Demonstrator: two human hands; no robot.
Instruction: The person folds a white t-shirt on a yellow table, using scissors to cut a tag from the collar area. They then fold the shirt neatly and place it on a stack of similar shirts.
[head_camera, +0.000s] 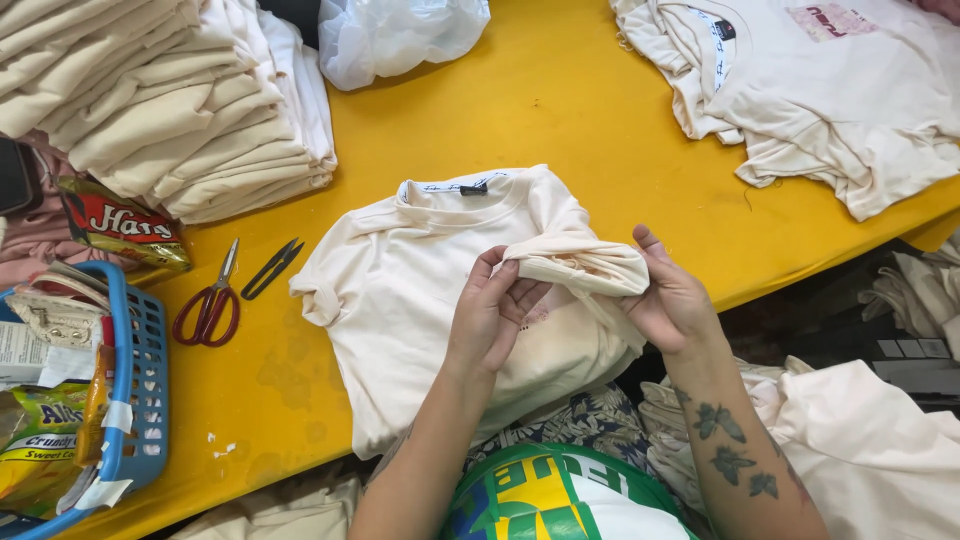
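A soft, cream cotton t-shirt (420, 290) is lying flat on the smooth yellow table (560, 110). The left hand (492, 312) and right hand (672, 298) are pinching a bunched, rolled fold of it, fingers curled closed around the fabric, palms facing each other.

Head view, steeply downward, close over table (560, 110)

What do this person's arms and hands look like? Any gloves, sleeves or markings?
Both hands are bare: no gloves, rings or watch show on the left hand or the right hand. No sleeves reach the forearms. The right forearm carries dark tattoos, shaped like butterflies or leaves. The left forearm shows no markings.
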